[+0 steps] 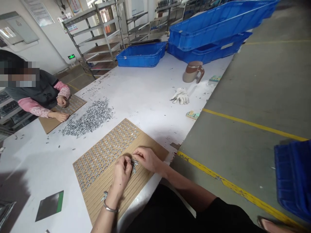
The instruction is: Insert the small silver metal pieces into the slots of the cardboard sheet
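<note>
A ridged cardboard sheet (143, 142) lies in front of me, its far left part covered with rows of small silver oval metal pieces (104, 155). Over its bare ridges, my left hand (122, 171) has its thumb and fingers pinched together. My right hand (148, 158) is also closed in a pinch, close beside the left. Whatever sits between the fingertips is too small or hidden to make out. A little cluster of loose metal pieces (134, 166) lies between the two hands. More loose pieces (104, 196) rest on the sheet by my left wrist.
A heap of metal pieces (89, 119) lies on the white table (145, 94). Across it, a co-worker's hands (60, 116) work over another cardboard sheet (47, 125). White gloves (180, 96), a brown mug (192, 72) and blue crates (141, 55) stand farther back.
</note>
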Tool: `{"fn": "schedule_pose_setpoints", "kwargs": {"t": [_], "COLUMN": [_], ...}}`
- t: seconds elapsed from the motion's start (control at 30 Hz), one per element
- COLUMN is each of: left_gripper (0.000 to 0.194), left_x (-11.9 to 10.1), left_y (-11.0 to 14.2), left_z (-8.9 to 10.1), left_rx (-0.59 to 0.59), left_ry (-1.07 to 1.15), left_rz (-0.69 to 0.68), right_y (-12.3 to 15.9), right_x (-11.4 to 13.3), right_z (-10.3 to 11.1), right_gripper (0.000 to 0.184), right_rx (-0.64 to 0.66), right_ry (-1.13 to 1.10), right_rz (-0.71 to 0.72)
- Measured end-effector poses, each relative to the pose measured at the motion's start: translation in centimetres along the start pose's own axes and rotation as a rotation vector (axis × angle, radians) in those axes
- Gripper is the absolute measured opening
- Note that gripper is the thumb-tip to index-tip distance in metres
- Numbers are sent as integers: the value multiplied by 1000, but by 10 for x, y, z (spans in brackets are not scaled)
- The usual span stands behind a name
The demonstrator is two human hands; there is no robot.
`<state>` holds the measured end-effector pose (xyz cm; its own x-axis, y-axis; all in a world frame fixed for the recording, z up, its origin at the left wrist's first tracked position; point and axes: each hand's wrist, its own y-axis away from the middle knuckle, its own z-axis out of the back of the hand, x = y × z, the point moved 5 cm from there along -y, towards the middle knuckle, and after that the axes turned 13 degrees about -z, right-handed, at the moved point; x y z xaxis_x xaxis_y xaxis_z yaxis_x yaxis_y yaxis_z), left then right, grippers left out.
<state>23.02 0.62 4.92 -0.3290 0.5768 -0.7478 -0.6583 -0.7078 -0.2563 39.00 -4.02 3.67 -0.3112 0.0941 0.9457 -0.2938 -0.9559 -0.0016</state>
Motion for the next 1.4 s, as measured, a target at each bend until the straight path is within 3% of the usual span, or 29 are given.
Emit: {"fn": "schedule_pose_setpoints", "kwargs": {"t": [0.17,0.3,0.4,0.47,0.53,0.67,0.87,1.03,1.2,1.27,1.4], "left_gripper": [28,36,33,27,22,22,27,25,22,21,20], "left_x": [-4,4,11,16,20,33,43,40,37,35,31], "left_y": [-11,-19,-22,-20,-16,0,17,17,17,18,18], "left_z": [-8,-18,-16,-9,-2,8,14,11,9,9,10], "left_rx": [-77,-178,-229,-237,-196,-150,-165,-178,-186,-187,-181], "left_ry": [597,725,577,350,137,-55,-77,-87,-80,-81,-88], "left_rz": [214,311,267,191,119,41,33,-19,-36,-29,-31], "right_y": [5,-8,-34,-55,-75,-99,-99,-101,-97,-93,-86], "right_x": [14,8,-5,-19,-31,-41,-32,-33,-34,-32,-21], "right_z": [-10,-3,14,29,39,46,46,42,40,36,18], "right_gripper": [15,15,12,14,16,17,26,26,19,17,15], "right_rx": [131,156,22,-141,-214,-159,-118,-110,-212,-211,-61], "right_ry": [-277,-275,-108,10,145,422,676,747,685,654,631], "right_rz": [-93,-161,-144,-179,-230,-303,-338,-345,-325,-261,61]}}
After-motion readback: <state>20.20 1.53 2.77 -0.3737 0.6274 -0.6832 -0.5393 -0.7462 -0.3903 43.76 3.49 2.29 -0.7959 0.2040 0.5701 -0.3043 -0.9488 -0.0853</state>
